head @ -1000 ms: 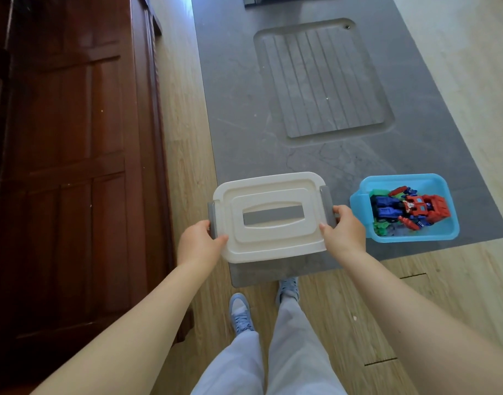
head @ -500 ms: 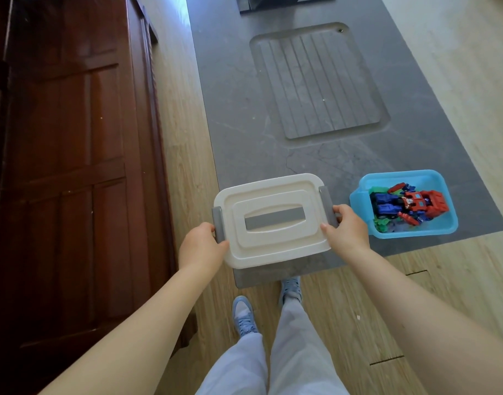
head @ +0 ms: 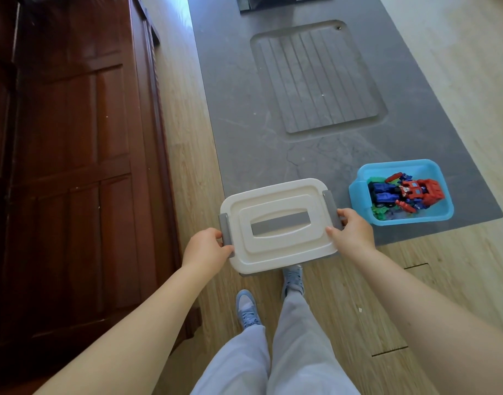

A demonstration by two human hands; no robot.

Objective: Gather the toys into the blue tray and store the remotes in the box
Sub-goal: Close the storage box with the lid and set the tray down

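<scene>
A cream-lidded box [head: 278, 223] with grey side latches sits at the near edge of the grey table [head: 244, 109], partly overhanging it. My left hand [head: 206, 248] grips the box's left end at the latch. My right hand [head: 353, 232] grips its right end. The lid is on, so the inside is hidden. To the right stands the blue tray [head: 441, 206] holding toys: a red and blue robot [head: 410, 192] and green pieces [head: 382, 209].
A grooved drainboard recess [head: 318, 78] lies in the table's middle. A dark wooden cabinet [head: 73, 166] runs along the left. My legs and blue shoes [head: 247, 309] stand on the light wood floor [head: 415, 280] below the box.
The box has shifted slightly toward me and to the left, overhanging the table edge more. Both hands keep their grip on its ends.
</scene>
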